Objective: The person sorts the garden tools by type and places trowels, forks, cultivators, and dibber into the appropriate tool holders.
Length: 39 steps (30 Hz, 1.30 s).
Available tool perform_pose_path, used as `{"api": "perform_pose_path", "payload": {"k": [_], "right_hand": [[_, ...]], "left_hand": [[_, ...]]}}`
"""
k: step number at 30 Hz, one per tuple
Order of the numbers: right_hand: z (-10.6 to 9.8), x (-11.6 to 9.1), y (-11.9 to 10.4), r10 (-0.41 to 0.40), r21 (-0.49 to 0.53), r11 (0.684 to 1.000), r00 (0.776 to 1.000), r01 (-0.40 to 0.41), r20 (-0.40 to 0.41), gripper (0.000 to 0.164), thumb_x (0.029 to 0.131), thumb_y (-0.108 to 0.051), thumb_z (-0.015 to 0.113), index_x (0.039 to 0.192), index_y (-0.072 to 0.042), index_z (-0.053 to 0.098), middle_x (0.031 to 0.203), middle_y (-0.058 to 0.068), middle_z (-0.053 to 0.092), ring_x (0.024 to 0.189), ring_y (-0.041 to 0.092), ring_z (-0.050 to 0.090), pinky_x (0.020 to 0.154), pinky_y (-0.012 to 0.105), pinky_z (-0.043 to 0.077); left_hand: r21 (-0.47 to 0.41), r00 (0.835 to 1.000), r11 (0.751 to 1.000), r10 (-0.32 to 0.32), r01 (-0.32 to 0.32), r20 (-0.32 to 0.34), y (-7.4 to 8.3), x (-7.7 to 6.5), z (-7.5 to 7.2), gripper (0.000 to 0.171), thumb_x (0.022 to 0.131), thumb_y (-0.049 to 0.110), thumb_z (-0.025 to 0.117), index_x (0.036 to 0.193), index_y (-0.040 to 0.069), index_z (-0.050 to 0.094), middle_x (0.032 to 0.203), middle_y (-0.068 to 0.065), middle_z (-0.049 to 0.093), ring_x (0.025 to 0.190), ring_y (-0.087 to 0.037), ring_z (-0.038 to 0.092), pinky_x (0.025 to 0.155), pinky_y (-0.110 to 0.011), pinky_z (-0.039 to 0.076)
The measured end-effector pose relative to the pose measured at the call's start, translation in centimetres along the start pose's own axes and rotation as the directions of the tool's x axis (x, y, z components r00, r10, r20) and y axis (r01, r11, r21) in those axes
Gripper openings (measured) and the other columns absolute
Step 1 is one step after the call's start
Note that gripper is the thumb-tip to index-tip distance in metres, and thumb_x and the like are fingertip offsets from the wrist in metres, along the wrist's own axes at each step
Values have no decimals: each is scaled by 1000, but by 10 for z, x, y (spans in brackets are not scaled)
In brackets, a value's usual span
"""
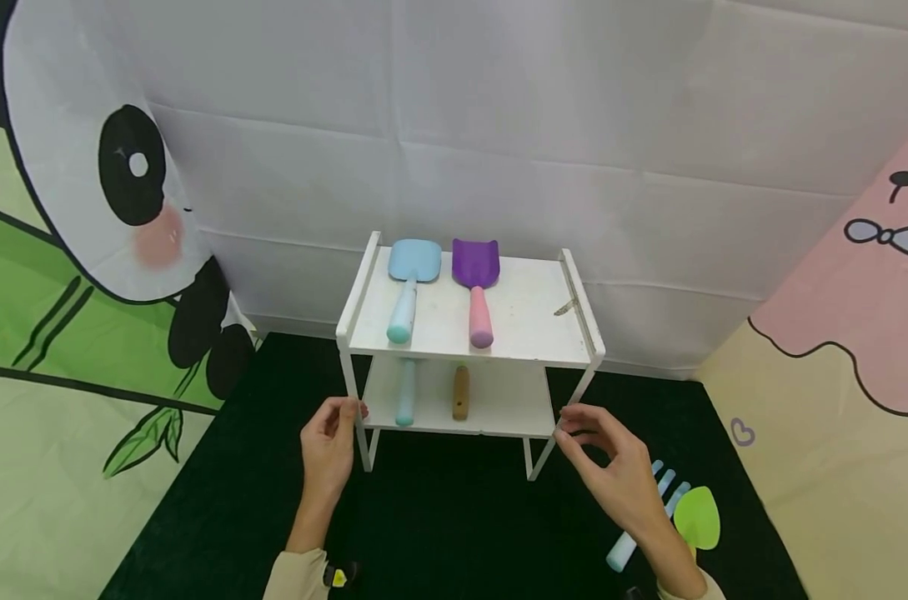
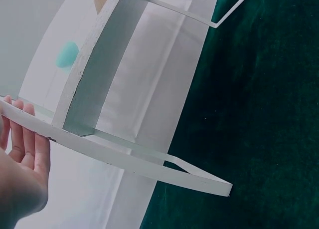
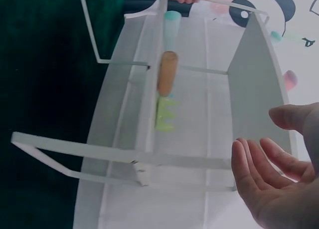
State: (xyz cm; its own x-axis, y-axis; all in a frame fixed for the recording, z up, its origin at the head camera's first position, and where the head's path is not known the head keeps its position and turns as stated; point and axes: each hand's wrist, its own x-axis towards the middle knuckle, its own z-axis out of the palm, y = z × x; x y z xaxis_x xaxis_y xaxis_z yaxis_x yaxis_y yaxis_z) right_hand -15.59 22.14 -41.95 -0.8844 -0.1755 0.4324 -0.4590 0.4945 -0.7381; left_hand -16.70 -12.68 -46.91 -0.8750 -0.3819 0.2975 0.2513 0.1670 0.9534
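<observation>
A small white two-tier shelf [image 1: 532,308] stands between my hands. My left hand [image 1: 329,450] grips its left front leg, the fingers lying behind the bar in the left wrist view. By the right front leg is my right hand [image 1: 611,468], its fingers loosely bent and the thumb apart in the right wrist view. On the top tier lie a light blue toy shovel [image 1: 414,260] and a purple shovel [image 1: 475,263] with a pink handle. The lower tier holds a light blue handle [image 1: 406,396] and a brown-handled tool [image 1: 461,393] with a green toothed head [image 3: 165,114].
On the dark green floor [image 1: 438,525], right of the shelf, lie a light blue toy rake [image 1: 622,552] and a green trowel [image 1: 697,518], partly behind my right forearm. A white cloth wall [image 1: 499,125] rises behind the shelf, with printed cartoon panels either side.
</observation>
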Motion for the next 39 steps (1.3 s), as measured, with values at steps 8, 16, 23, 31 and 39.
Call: {"api": "perform_pose_path", "payload": {"k": [8,16,23,31,39], "right_hand": [[-1,-22,21,131,-23,991,991,-131,6,30,92,-27,63,120,-18,57,116,-5,60,96,8,58,85,24,51],[-4,-37,39,201,-80,976,979,-201,3,29,92,-31,62,119,-21,57,114,-5,61,95,6,58,83,23,51],[-10,-50,54,288,-139,949,957,-283,22,33,93,-38,59,121,-21,54,115,-5,60,96,6,57,83,23,51],[-12,-65,67,380,-146,917,925,-372,28,35,92,-40,59,121,-20,55,115,-5,60,95,7,58,81,23,51],[-16,-78,83,488,-157,865,872,-477,37,41,92,-44,58,123,-18,53,118,-1,59,97,10,59,81,25,51]], "left_hand": [[-9,1000,1000,-18,18,-3,-5,-1,1,30,99,25,51,98,-3,62,95,-14,65,88,-23,62,83,-20,50],[-16,1000,999,-29,29,-11,-5,-1,1,31,99,26,51,98,-4,62,95,-16,64,89,-25,62,82,-21,51],[-15,1000,1000,-23,22,-12,-3,-1,1,31,99,25,50,98,-4,61,95,-16,64,88,-19,62,83,-22,51],[-11,1000,1000,-20,20,4,-3,0,0,33,99,28,50,99,-3,61,97,-16,64,89,-21,62,84,-22,50],[-7,1000,1000,-22,22,2,-2,0,1,33,99,28,50,99,-3,61,96,-17,64,89,-21,62,83,-25,51]]}}
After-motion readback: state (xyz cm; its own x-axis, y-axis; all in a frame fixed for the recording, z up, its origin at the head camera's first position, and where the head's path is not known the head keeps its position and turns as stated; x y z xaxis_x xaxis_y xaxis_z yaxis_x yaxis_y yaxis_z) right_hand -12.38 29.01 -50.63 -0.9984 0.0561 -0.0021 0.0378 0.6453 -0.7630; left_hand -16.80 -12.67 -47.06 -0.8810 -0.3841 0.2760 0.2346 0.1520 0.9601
